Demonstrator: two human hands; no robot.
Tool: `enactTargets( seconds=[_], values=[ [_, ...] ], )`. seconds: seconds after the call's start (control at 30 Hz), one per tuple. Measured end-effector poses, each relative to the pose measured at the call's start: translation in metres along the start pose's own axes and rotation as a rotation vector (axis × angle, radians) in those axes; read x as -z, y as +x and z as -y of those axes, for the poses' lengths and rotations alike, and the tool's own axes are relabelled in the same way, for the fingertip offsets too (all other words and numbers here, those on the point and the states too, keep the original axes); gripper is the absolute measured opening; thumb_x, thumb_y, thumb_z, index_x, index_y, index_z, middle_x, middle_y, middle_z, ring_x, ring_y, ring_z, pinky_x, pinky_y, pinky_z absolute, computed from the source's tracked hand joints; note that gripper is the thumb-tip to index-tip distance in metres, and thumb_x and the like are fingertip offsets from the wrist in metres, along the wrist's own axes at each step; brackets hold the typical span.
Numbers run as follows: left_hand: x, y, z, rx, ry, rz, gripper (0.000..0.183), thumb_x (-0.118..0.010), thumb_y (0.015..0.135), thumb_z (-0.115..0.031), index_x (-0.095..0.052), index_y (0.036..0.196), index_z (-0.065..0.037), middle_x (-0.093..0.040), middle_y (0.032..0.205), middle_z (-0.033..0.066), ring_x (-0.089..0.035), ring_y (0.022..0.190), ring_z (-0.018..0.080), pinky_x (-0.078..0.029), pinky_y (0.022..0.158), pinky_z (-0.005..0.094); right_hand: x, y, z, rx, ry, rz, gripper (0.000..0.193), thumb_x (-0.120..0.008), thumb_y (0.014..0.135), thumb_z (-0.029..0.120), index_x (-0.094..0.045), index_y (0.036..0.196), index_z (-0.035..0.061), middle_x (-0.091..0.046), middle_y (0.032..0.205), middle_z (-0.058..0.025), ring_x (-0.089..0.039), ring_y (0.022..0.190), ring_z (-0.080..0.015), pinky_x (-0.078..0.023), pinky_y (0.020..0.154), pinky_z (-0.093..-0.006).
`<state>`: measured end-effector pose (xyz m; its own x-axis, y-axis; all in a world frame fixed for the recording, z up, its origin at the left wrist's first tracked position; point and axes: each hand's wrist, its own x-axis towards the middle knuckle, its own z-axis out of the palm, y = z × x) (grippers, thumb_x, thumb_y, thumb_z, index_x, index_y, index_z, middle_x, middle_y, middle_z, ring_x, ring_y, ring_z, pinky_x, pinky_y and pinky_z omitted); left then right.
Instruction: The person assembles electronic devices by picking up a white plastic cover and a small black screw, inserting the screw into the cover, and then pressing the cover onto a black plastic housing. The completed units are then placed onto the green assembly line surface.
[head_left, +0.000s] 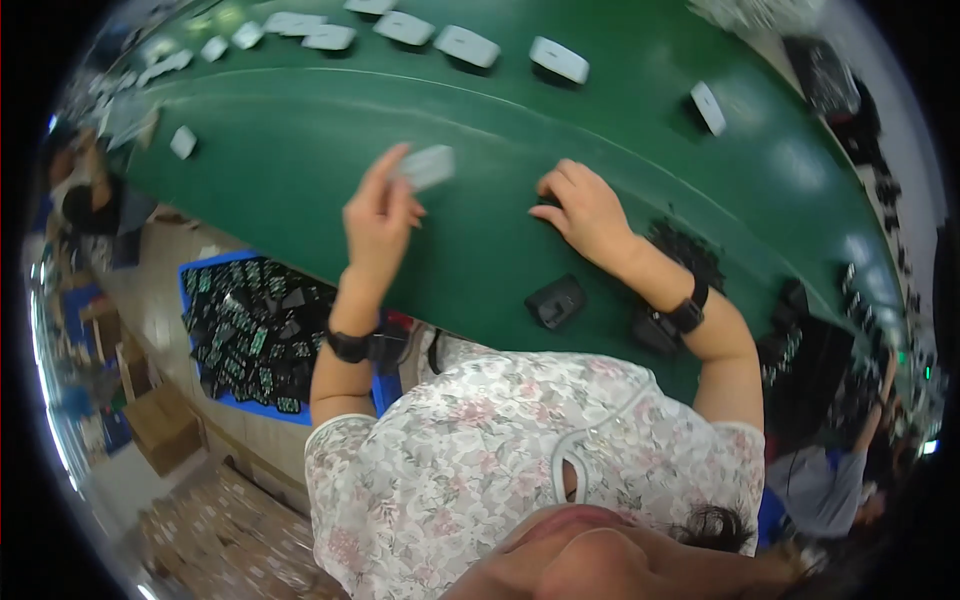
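Observation:
My left hand (380,215) is raised above the green conveyor belt (300,130) and holds a small white rectangular unit (428,166) by its fingertips; the unit is motion-blurred. My right hand (585,208) rests on the belt with fingers curled over a small dark object that is mostly hidden beneath it. Both wrists wear black bands. A black part (556,301) lies on the belt's near edge between my forearms.
Several white units (466,45) ride along the belt's far side, one more (708,107) at the right. A blue crate (250,330) of dark parts sits on the floor at left. Cardboard boxes (165,425) stand lower left. Other people work at both ends.

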<state>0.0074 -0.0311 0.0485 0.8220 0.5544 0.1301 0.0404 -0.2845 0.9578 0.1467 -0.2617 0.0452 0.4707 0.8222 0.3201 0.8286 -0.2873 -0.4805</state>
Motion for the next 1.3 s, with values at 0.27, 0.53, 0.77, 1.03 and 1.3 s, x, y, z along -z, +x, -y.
enactTargets(
  seconds=[0.27, 0.53, 0.77, 1.03, 1.3],
  values=[
    [-0.049, -0.008, -0.006, -0.486, 0.124, -0.086, 0.031, -0.052, 0.088, 0.0, -0.059, 0.118, -0.005, -0.064, 0.086, 0.0138, -0.063, 0.069, 0.0243, -0.052, 0.063, 0.0331, -0.012, -0.005, -0.004, -0.282, 0.292, -0.064, 0.006, -0.059, 0.086, 0.0, -0.057, 0.091, -0.0004, -0.059, 0.078, -0.0091, -0.058, 0.068, -0.0173, -0.046, 0.062, -0.0268],
    [-0.076, -0.021, -0.021, -0.483, 0.115, 0.098, 0.024, -0.062, 0.083, -0.002, -0.062, 0.106, -0.009, -0.06, 0.081, 0.0121, -0.061, 0.069, 0.0308, -0.049, 0.058, 0.0365, 0.006, 0.008, 0.041, -0.364, 0.839, -0.209, 0.013, -0.057, 0.091, 0.001, -0.053, 0.103, 0.0018, -0.056, 0.082, -0.002, -0.053, 0.07, -0.0081, -0.044, 0.063, -0.0211],
    [-0.081, -0.016, -0.027, -0.648, 0.171, 0.041, 0.028, -0.061, 0.08, 0.001, -0.063, 0.105, -0.011, -0.055, 0.074, 0.0077, -0.059, 0.061, 0.0266, -0.047, 0.052, 0.0362, 0.015, 0.002, 0.033, -0.344, 0.943, -0.167, 0.017, -0.059, 0.09, 0.003, -0.051, 0.104, 0.0015, -0.057, 0.084, -0.0024, -0.053, 0.071, -0.0081, -0.044, 0.063, -0.0205],
    [-0.081, -0.021, -0.036, -0.691, 0.177, 0.021, 0.025, -0.061, 0.08, 0.002, -0.064, 0.102, -0.01, -0.054, 0.074, 0.0071, -0.058, 0.059, 0.0252, -0.046, 0.05, 0.0334, 0.03, -0.003, 0.042, -0.491, 0.958, -0.105, 0.01, -0.061, 0.091, 0.01, -0.058, 0.092, 0.0011, -0.06, 0.078, -0.0016, -0.053, 0.069, -0.0079, -0.043, 0.064, -0.0207],
    [-0.084, -0.022, -0.034, -0.669, 0.08, 0.032, 0.023, -0.059, 0.081, 0.0, -0.061, 0.101, -0.012, -0.05, 0.073, 0.0079, -0.057, 0.058, 0.0266, -0.046, 0.049, 0.0351, 0.028, -0.007, 0.037, -0.555, 1.145, -0.094, 0.012, -0.061, 0.091, 0.013, -0.059, 0.093, 0.0015, -0.059, 0.078, -0.0018, -0.052, 0.066, -0.0078, -0.041, 0.06, -0.0209]
  ],
)
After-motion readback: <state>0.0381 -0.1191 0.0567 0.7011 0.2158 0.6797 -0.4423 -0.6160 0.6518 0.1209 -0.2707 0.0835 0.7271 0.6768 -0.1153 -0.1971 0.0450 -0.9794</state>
